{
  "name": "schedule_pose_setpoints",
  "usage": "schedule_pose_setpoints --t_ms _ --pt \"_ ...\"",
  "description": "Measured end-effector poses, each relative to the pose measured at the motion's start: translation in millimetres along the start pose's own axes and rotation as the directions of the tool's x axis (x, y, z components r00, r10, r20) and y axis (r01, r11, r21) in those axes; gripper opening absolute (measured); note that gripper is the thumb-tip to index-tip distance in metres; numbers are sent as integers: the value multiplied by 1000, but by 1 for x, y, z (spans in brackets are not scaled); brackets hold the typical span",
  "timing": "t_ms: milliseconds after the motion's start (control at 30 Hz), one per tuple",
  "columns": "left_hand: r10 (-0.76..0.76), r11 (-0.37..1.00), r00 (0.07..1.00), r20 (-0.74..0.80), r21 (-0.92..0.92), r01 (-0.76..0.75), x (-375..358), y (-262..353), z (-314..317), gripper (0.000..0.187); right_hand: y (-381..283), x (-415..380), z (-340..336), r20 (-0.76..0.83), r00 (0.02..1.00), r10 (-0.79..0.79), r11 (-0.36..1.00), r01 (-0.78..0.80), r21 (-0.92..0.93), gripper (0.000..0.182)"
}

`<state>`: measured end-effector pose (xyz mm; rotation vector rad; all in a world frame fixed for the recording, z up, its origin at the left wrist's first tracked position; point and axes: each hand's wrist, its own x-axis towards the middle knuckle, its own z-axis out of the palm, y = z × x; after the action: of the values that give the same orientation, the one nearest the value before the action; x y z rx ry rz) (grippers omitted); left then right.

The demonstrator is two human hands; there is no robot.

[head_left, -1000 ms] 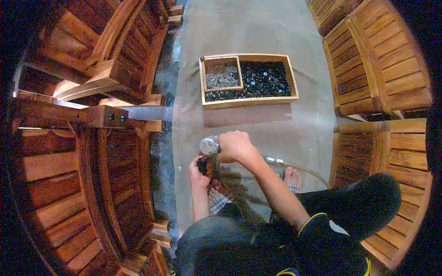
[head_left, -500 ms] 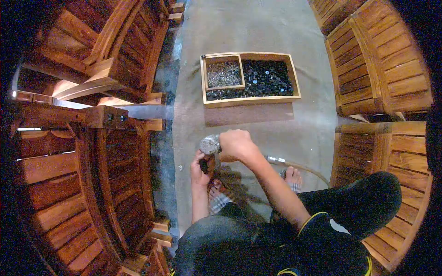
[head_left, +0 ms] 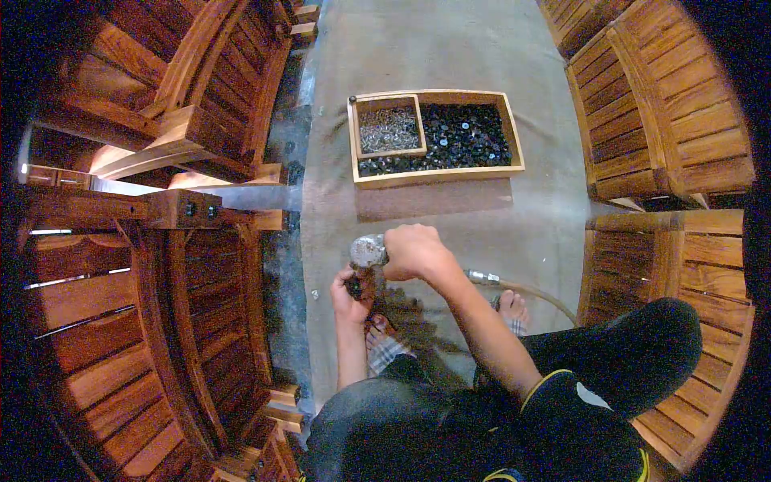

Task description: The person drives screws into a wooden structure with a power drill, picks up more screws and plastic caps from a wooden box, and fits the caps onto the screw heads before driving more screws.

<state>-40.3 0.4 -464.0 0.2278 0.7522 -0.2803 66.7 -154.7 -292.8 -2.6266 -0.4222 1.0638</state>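
A grey metal air tool (head_left: pixel 369 251) with a rounded head is in the grip of my right hand (head_left: pixel 414 252), whose fingers wrap round it. A hose (head_left: pixel 530 293) runs from a metal coupling on the right side, beyond my right wrist. Just below the tool head, my left hand (head_left: pixel 352 299) is closed round a small dark piece (head_left: pixel 354 286), too small to name. Beyond my hands lies a shallow wooden tray (head_left: pixel 438 175) of dark caps or washers, with a smaller wooden box (head_left: pixel 390 153) of shiny screw-like pieces in its left part.
Slatted wooden furniture (head_left: pixel 104 305) stands along the left side, with dark bolts in one beam. More slatted wooden furniture (head_left: pixel 711 265) lines the right. A grey cloth (head_left: pixel 450 48) covers the floor between. My bare feet (head_left: pixel 511 305) are below my hands.
My hands and the tool have shifted very slightly. The fingers of my left hand have moved a little around the dark piece. The tray has stayed in place.
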Motion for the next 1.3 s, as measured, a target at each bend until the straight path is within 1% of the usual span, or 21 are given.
schedule_pose_setpoints --t_ms 133,233,300,367,467,600,633,700,733,767,800,833,867,900,967,1067,1100,1167,1200,1267,1300 --pt "71 997 997 9 36 -71 -10 0 10 20 7 -3 -9 24 1000 3 1000 -3 18 23" --pt "-86 994 994 73 69 81 -19 0 15 19 18 1 -13 114 992 46 997 -52 51 32" --pt "-11 848 999 52 530 -18 -26 -7 28 18 28 -3 -16 52 992 113 968 -122 221 19" --pt "-92 803 993 76 596 28 -34 -15 31 19 42 4 -11 79 988 136 957 -151 246 19" --pt "-216 451 974 -75 877 167 -39 -40 43 19 52 7 -8 58 989 139 955 -149 255 21" --pt "-285 231 953 -106 957 175 -28 -89 42 24 43 0 -7 -13 995 98 972 -93 214 24" --pt "-318 28 942 106 994 -103 -16 -102 30 23 41 1 -3 -16 995 101 971 -95 217 24" --pt "-392 -156 868 303 909 -388 16 -144 -22 22 36 3 5 -101 993 53 985 -35 171 25" --pt "-185 -160 749 636 733 -661 35 -174 -67 20 29 1 0 -69 995 75 990 -66 122 26" --pt "-349 362 865 360 903 -229 21 -166 -61 20 27 -1 0 -78 994 73 991 -64 114 26" --pt "-473 683 880 42 648 336 6 -158 -54 42 24 -3 1 -117 991 60 992 -47 113 26" --pt "-466 685 883 50 653 324 10 -167 -52 42 22 -3 2 -157 987 46 993 -28 114 27" --pt "-231 503 932 281 854 -133 15 -184 -47 28 21 -1 4 -151 988 41 993 -23 119 28" --pt "-75 160 829 554 828 -538 18 -191 -45 27 18 -2 1 -161 986 35 993 -16 118 28" --pt "-450 347 887 104 936 66 -53 -147 48 42 16 -4 -5 -83 995 49 994 -40 101 29" --pt "-432 385 884 178 923 2 5 -174 -19 38 18 -2 -4 -73 997 39 996 -33 88 29" --pt "-462 99 858 225 974 -202 9 -173 -16 35 18 -1 -4 -77 996 35 996 -28 89 29" --pt "-504 -195 825 256 897 -397 10 -175 -12 33 20 0 -4 -84 994 71 992 -62 111 28" --pt "-324 209 870 372 925 -318 0 -177 -6 32 20 0 -3 -89 994 70 992 -59 114 28" --pt "-113 579 911 396 771 -263 0 -182 -8 34 22 1 -2 -105 990 91 989 -77 123 28" --pt "-113 362 874 473 839 -408 15 -188 -31 34 22 1 -2 -109 990 90 989 -76 128 28"
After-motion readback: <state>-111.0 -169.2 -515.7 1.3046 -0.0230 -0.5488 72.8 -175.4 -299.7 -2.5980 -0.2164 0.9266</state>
